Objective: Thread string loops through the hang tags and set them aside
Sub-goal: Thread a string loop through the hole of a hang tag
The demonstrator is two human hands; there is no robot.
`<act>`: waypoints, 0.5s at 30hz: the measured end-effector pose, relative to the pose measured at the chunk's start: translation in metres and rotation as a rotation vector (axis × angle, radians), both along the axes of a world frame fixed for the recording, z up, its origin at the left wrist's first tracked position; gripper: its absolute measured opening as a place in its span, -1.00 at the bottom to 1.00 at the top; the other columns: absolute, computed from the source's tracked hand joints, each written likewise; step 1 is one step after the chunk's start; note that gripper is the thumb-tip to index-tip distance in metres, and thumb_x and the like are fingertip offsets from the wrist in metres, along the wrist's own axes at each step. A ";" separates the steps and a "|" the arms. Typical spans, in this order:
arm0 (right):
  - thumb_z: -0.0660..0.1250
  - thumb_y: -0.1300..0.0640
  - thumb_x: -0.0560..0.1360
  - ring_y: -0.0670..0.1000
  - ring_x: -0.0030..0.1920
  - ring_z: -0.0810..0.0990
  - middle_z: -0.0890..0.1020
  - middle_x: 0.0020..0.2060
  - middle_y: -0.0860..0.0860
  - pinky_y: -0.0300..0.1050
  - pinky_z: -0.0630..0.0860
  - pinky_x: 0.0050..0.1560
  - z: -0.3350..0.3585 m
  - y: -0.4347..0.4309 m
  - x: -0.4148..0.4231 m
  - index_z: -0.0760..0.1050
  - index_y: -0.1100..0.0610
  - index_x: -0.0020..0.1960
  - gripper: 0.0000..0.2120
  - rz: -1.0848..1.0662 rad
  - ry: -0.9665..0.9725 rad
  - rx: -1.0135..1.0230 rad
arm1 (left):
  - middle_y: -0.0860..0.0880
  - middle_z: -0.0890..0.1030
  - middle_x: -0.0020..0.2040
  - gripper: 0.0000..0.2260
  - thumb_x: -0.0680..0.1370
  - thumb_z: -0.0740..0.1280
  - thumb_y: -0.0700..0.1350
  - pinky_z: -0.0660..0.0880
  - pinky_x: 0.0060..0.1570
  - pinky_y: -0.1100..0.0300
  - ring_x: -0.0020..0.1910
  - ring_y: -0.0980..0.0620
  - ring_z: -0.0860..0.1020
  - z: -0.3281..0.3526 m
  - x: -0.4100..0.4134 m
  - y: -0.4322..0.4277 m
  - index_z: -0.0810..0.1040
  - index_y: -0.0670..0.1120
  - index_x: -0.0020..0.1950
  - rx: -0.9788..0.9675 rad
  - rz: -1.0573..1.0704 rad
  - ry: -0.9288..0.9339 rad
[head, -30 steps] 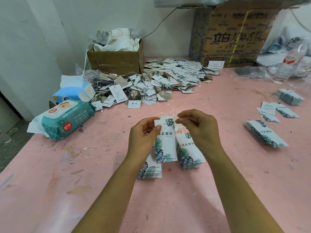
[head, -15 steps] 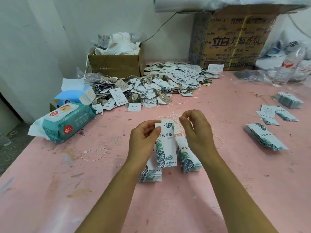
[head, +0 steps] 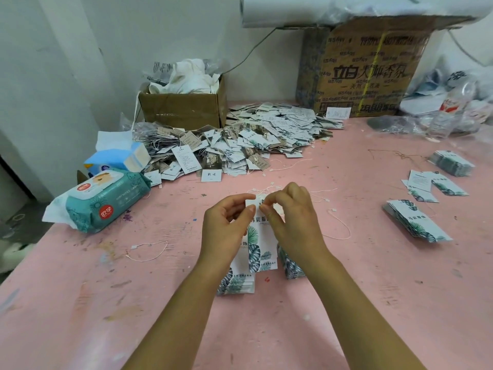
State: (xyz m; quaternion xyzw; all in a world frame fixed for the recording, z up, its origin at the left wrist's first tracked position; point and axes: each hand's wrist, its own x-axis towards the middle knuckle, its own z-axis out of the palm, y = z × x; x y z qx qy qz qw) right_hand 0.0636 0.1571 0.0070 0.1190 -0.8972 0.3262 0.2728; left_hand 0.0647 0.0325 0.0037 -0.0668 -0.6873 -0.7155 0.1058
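pink surface (head: 346,289) with paint smudges, white tags (head: 260,252) printed with teal-green leaves, teal wipes pack (head: 106,198), brown cardboard boxes (head: 184,109).

Matt paper hang tag (head: 260,245), scuffed table (head: 346,303)

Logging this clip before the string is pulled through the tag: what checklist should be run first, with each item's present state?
1. Hold: the left hand grips the hang tag: ok.
2. Pinch: the right hand pinches at the hang tag's top edge: ok.
3. String fed through the hole: cannot tell, the fingers hide it.
4. Spare string loop lying on the table: ok.
5. Set-aside spot: the pile of strung tags lies at the back: ok.
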 end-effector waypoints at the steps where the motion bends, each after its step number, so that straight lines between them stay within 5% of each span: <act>1: 0.36 0.22 0.47 0.01 -0.11 0.30 0.35 -0.21 0.01 -0.20 0.18 -0.18 0.000 -0.001 0.000 0.56 0.28 -0.08 -0.89 -0.002 0.002 0.002 | 0.14 0.55 -0.44 -0.79 0.50 0.33 -0.32 0.40 -0.44 0.36 -0.48 0.23 0.41 0.000 0.000 0.000 0.62 -0.01 -0.09 -0.005 -0.002 0.004; 15: 0.33 0.20 0.50 0.09 -0.05 0.38 0.41 -0.19 0.05 -0.21 0.20 -0.13 0.001 -0.003 0.002 0.55 0.25 -0.08 -0.90 -0.037 -0.023 -0.024 | 0.20 0.56 -0.40 -0.78 0.49 0.34 -0.32 0.41 -0.43 0.37 -0.42 0.26 0.47 0.002 0.003 -0.002 0.62 0.01 -0.09 -0.029 -0.007 0.027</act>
